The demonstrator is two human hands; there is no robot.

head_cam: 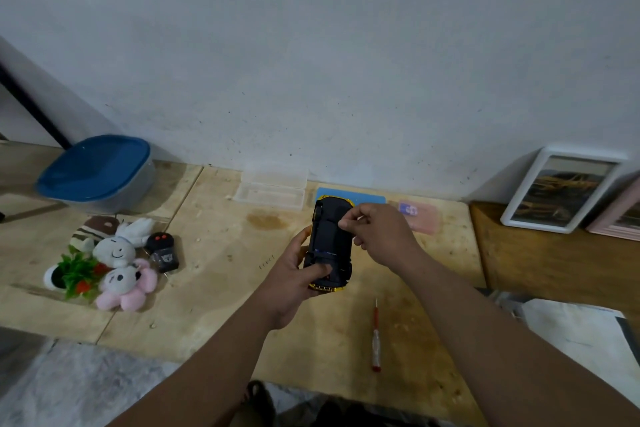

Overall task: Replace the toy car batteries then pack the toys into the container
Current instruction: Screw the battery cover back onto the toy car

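Left hand grips the upturned toy car at its near end, long axis pointing away. Right hand pinches at the underside's far half. Screwdriver lies nearer the right hand, below-right.

A yellow toy car, black underside up, is gripped in the left hand, the right hand pinching at its underside.
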